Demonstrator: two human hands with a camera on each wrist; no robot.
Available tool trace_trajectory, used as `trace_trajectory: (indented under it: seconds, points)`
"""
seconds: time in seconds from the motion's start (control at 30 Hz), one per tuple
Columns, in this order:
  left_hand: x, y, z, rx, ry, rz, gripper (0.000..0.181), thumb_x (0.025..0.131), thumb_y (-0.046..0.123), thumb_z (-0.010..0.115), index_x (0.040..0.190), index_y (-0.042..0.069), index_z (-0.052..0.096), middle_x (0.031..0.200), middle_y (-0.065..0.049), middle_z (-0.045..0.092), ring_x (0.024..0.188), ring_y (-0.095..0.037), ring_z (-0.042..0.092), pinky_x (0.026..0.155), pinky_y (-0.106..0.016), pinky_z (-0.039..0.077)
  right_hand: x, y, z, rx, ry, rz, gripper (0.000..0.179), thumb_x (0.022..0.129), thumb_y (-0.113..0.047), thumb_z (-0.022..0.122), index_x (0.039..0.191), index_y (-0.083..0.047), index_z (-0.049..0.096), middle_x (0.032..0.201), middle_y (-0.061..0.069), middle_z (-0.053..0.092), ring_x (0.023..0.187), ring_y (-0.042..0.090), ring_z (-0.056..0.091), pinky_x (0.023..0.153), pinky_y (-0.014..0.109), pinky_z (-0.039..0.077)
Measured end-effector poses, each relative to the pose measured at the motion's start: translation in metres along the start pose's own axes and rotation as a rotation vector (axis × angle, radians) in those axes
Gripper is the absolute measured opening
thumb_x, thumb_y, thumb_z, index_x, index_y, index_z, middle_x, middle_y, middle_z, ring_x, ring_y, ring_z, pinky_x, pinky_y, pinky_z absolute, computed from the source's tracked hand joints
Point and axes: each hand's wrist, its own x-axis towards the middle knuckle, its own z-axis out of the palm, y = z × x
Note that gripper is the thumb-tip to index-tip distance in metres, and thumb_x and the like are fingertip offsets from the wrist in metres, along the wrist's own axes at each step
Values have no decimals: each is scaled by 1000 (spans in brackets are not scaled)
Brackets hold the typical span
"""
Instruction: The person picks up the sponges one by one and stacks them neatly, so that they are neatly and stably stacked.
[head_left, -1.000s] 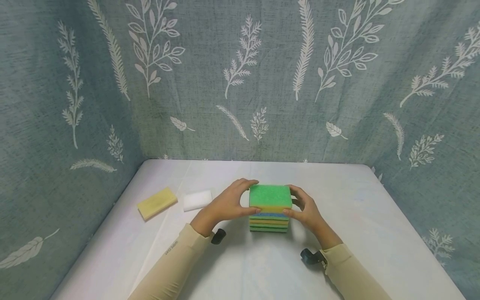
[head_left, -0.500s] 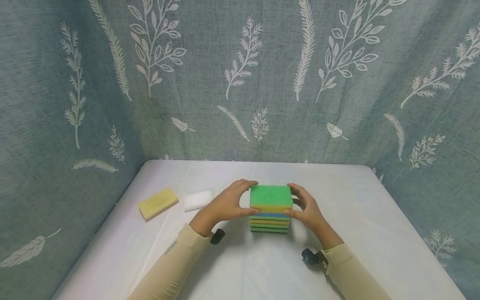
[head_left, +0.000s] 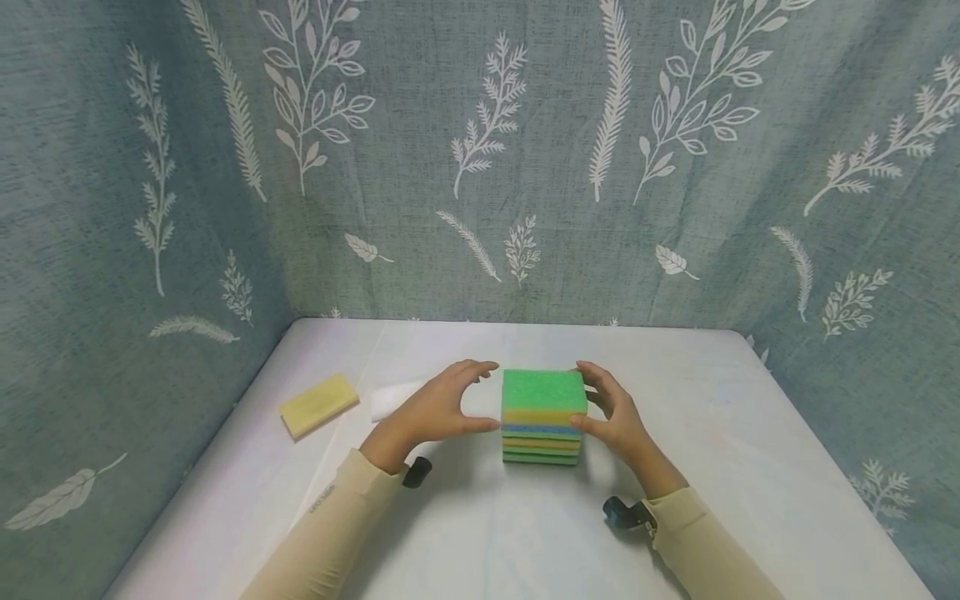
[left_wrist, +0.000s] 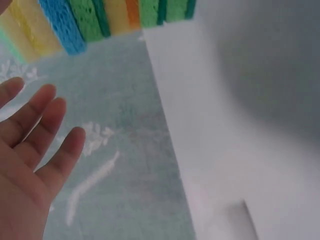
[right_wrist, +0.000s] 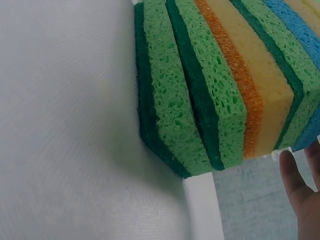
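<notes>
A neat stack of sponges [head_left: 542,444] stands on the white table, green, orange, yellow and blue layers showing at its side. Topmost lies a sponge [head_left: 543,388] with a green face and yellow body. My left hand [head_left: 431,410] is just left of the stack, apart from it, thumb and fingers spread; the left wrist view shows its fingers [left_wrist: 60,117] loosely extended. At the right end, my right hand [head_left: 621,423] holds the top sponge, thumb at the front corner and index finger at the back one. The right wrist view shows the stacked sponges [right_wrist: 220,100] close up.
A yellow sponge [head_left: 318,406] lies flat at the table's left. Between it and my left hand is a white pad [head_left: 387,399], partly covered by that hand. A leaf-patterned teal curtain [head_left: 487,167] surrounds the white table [head_left: 675,375] at the back and sides.
My left hand has let go of the top sponge and moved a little left, now covering more of the white pad. The right hand and the stack stay about where they were.
</notes>
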Motion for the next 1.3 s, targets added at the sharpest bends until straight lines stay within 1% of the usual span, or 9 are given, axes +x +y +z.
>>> trace_trajectory:
  seconds: [0.17,0.23,0.4,0.5,0.67,0.8,1.03,1.23,1.3]
  points:
    - [-13,-16,-7,17,6,-49,81,79,56,74,143,15,47,128,-1,55,117,-15,51,97,-41,43,1,0,1,-14,6,5,73,78,6,70,143,7,37,135,25,49,124,27,46,102,53,38]
    - [-18,-22,-10,22,6,-72,80,79,55,74,142,15,48,128,-2,56,117,-17,51,97,-42,43,1,-1,2,-14,10,-2,73,77,7,70,142,8,37,135,26,49,124,31,46,103,49,39]
    - [-28,-38,-18,50,-3,-123,76,80,56,73,141,17,50,128,-1,55,118,-18,51,97,-43,44,1,-4,2,-28,21,1,71,78,8,69,141,10,38,136,28,47,124,39,46,102,31,40]
    - [-35,-47,-25,71,-3,-154,74,81,53,74,140,16,51,130,-2,55,120,-20,50,98,-44,43,1,-6,2,-40,25,17,69,78,7,70,140,10,39,138,27,47,124,42,45,102,32,40]
    - [-49,-65,-35,84,31,-208,71,81,46,76,138,12,53,130,-6,55,121,-26,49,100,-48,41,0,-5,2,-43,28,28,68,78,7,71,139,10,41,138,25,48,124,35,48,101,30,40]
    - [-62,-78,-42,94,57,-249,69,81,41,77,137,9,54,130,-10,56,119,-30,51,99,-49,41,0,-3,2,-32,21,19,68,77,8,71,138,13,41,136,28,48,122,26,49,100,28,41]
    - [-81,-95,-58,92,75,-323,70,83,40,76,139,6,50,134,-16,53,116,-35,53,94,-52,44,0,0,1,-24,16,10,68,78,8,70,138,12,39,136,29,48,120,20,50,100,25,41]
    - [-93,-108,-68,82,88,-374,69,86,35,74,141,4,48,135,-20,50,126,-41,43,100,-59,36,0,1,1,-12,13,-1,70,77,8,70,139,13,38,136,28,48,122,17,49,100,26,41]
    - [-96,-113,-71,94,95,-389,66,87,31,74,140,2,48,135,-22,50,128,-42,40,103,-60,32,0,2,1,-10,11,-11,70,77,9,70,139,13,38,136,29,47,122,16,48,102,32,41]
